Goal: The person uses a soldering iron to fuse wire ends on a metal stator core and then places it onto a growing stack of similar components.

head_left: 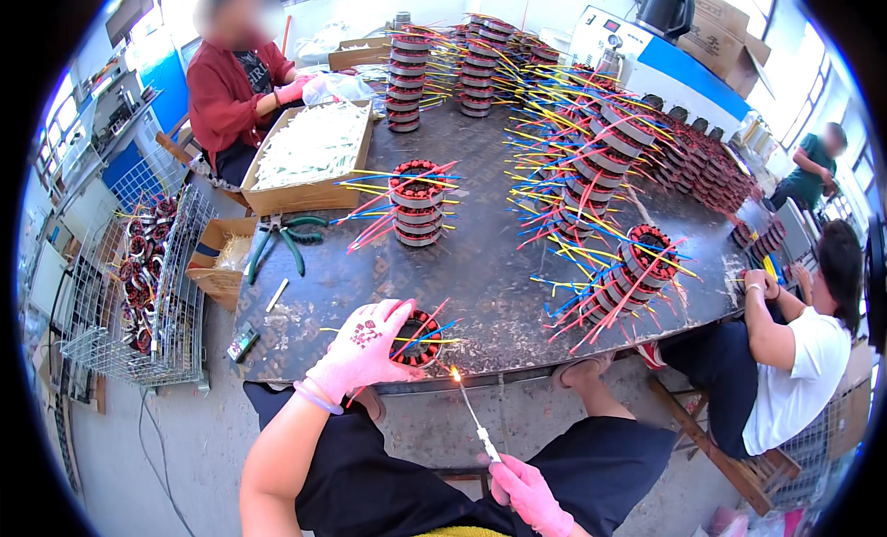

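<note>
My left hand (362, 349), in a pink glove with a dark red print, is closed on a motor stator (431, 354) at the table's near edge. This ring has red windings, and yellow, blue and red wires stick out of it. My right hand (529, 493), also in a pink glove, grips a long-necked lighter (484, 439) by its white handle, below the table edge. A small orange flame (455, 374) burns at its tip, just right of the stator and apart from it.
Stacks of wired stators (418, 205) stand on the dark table (370, 260). Green-handled pliers (286, 237) and a box of white sleeves (314, 147) lie left, beyond a wire basket (139, 297). Co-workers sit far left (231, 94) and right (795, 380); another person (815, 168) is farther back.
</note>
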{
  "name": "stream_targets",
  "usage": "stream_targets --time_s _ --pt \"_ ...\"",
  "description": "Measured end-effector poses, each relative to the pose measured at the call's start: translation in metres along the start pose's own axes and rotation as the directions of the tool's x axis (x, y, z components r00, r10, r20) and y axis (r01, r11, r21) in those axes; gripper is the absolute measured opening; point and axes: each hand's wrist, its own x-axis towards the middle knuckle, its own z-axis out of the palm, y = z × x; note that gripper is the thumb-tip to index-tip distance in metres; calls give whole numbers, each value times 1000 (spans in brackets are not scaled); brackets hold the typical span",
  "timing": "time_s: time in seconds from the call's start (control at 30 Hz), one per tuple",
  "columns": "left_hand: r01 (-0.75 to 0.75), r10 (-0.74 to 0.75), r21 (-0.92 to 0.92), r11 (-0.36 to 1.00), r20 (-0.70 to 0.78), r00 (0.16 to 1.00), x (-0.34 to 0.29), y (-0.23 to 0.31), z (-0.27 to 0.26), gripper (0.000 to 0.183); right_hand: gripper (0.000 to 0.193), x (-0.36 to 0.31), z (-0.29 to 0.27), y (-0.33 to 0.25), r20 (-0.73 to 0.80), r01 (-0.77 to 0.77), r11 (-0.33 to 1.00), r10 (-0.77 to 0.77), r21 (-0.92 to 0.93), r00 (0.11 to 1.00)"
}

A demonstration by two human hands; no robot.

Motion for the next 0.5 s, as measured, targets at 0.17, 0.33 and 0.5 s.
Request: stream_targets --time_s 0.17,0.33,0.5 --pt "21 -21 2 1000 2 1000 -3 0 4 95 37 -9 13 -26 -65 -57 981 46 -187 997" --pt "-4 4 -4 1000 -5 1000 -4 -2 5 96 38 -8 15 -28 -66 -36 964 19 -262 998" --pt "16 -15 -18 1000 30 999 -1 1 2 98 36 -8 13 -22 -49 -22 987 14 -162 999"
